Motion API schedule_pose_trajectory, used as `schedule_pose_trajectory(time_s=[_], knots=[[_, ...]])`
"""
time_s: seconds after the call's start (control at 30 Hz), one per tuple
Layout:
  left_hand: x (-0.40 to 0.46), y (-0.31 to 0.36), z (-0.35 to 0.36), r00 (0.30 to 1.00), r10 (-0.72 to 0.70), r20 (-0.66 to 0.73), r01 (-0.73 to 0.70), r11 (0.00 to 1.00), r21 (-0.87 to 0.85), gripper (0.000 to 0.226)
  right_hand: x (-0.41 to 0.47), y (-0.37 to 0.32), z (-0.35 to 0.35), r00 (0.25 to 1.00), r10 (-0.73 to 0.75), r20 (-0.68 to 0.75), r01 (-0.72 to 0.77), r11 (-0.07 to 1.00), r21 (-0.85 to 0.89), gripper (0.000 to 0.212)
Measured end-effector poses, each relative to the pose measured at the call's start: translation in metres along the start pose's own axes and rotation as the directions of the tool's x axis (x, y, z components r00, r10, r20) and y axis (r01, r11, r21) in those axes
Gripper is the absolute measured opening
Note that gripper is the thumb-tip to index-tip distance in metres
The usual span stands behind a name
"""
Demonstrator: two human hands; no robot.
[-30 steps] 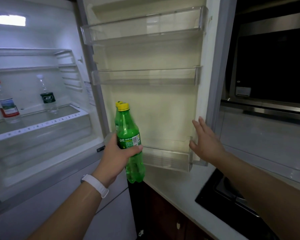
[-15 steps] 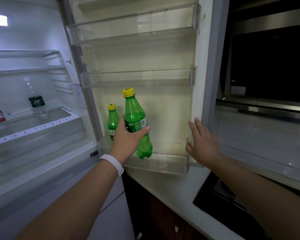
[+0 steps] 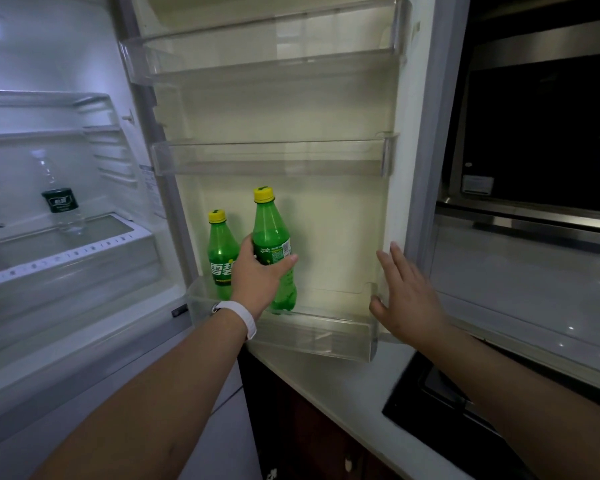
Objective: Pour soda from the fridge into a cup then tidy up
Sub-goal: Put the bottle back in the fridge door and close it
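Behind the left hand (image 3: 257,275) gripping a soda bottle (image 3: 272,247), another's (image 3: 220,251) label hides — right hand (image 3: 407,299) spread.

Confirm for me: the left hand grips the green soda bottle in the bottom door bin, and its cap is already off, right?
Not quite. The head view shows the yellow cap still on the green soda bottle. The rest holds: the left hand grips it in the bottom door bin.
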State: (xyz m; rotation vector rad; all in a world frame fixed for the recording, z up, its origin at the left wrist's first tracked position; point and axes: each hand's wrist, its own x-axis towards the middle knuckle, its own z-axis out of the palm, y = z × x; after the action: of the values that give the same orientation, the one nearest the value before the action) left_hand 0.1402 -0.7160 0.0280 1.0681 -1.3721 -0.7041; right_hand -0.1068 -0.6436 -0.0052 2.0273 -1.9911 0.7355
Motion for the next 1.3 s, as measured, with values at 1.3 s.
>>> schedule_pose_trajectory(time_s=[1.3], knots=[[-0.074,0.031,-0.013,0.991,0.129,0.021,-0.126,0.903,0.411,0.072,-0.036,-0.020,-0.021,0.996,-0.076,0.049,0.076,0.997,0.013,0.081]])
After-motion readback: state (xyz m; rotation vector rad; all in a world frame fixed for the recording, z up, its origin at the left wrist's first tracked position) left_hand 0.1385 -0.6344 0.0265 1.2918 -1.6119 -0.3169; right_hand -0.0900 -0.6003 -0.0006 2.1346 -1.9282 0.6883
